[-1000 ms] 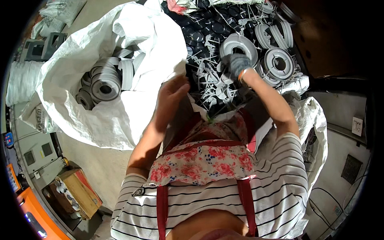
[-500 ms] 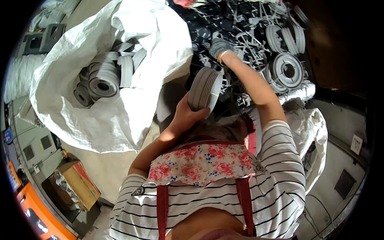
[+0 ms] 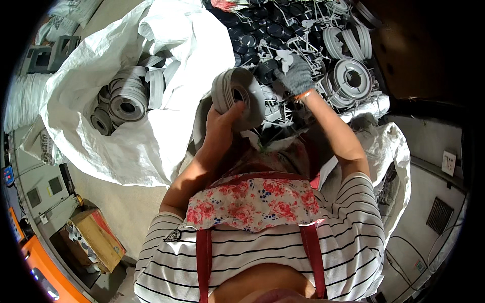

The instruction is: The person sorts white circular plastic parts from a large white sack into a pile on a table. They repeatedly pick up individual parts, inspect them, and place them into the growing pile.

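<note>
My left hand (image 3: 222, 123) grips a stack of grey plastic rings (image 3: 226, 96), tilted so that its round opening faces right. The thumb reaches in at the rim. To the right, my right hand (image 3: 297, 77) wears a grey knitted glove with an orange band at the wrist. Its fingers are closed at the edge of a black round cap (image 3: 266, 71), low over the heap. Beside the glove's fingertips is a flat light-grey plastic scrap (image 3: 285, 59). Black caps (image 3: 275, 30) and thin pale plastic sprues (image 3: 277, 112) make up the heap around this hand.
A large white woven sack (image 3: 166, 144) stands open at the left, with grey ring stacks (image 3: 127, 103) inside. More grey rings (image 3: 352, 81) lie right of the heap. A cardboard box (image 3: 96, 240) sits at lower left, near an orange machine (image 3: 50, 267). Another white sack (image 3: 399, 146) is at my right.
My left hand has moved up and left, turning the ring stack so its opening shows. My right hand has shifted right and slightly nearer, and a black cap now shows at its fingers.
</note>
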Motion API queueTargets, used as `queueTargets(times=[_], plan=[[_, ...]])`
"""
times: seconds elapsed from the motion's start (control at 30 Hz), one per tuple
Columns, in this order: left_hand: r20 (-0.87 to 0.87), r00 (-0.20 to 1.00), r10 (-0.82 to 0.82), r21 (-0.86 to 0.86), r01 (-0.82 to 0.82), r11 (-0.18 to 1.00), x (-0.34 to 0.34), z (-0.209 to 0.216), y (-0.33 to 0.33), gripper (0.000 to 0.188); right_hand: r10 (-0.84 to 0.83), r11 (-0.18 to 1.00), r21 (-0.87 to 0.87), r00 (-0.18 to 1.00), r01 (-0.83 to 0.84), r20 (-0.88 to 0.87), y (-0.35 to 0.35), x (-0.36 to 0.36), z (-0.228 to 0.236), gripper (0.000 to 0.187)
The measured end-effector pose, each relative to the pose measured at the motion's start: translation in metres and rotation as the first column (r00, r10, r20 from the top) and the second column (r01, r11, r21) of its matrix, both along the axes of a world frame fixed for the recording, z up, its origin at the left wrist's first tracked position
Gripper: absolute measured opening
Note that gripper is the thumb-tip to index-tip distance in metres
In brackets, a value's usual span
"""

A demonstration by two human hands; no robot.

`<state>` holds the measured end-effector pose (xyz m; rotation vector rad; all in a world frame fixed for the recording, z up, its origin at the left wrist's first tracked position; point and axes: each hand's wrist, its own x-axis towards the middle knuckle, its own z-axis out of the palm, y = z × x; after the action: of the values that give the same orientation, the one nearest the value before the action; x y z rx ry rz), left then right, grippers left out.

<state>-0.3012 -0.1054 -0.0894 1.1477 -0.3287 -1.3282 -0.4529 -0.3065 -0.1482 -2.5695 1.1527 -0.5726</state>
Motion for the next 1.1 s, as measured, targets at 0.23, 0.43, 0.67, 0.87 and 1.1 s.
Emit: queueTargets(times=[0.23,0.43,0.67,0.87,1.1], plan=[[-0.258,0.966,0.014,-0.132,-0.050,0.990,-0.014,-0.001,0.003,0.028,0.214,0.976,-0.080,0.960,-0.203,0.179,0.090,-0.019,0.065,0.039],[0.049,0.999,0.023,-0.241,-0.011,0.970,-0.011,0.008,0.015,0.029,0.047,0.929,0.315,0.906,-0.195,0.421,0.110,-0.026,0.095,0.037],[0.028,0.995,-0.095,-0.076,0.097,0.992,-0.019,0.037,0.025,0.022,0.357,0.925,-0.010,0.861,-0.379,0.363,0.116,-0.027,0.078,0.026],[0.221,0.954,-0.205,-0.036,0.218,0.975,-0.013,0.028,0.033,0.022,0.170,0.950,0.179,0.907,-0.255,0.386,0.119,-0.016,0.096,0.070],[0.147,0.963,-0.228,-0.068,0.239,0.969,-0.007,0.031,0.030,0.028,0.443,0.880,0.040,0.850,-0.473,0.286,0.119,-0.016,0.102,0.053]])
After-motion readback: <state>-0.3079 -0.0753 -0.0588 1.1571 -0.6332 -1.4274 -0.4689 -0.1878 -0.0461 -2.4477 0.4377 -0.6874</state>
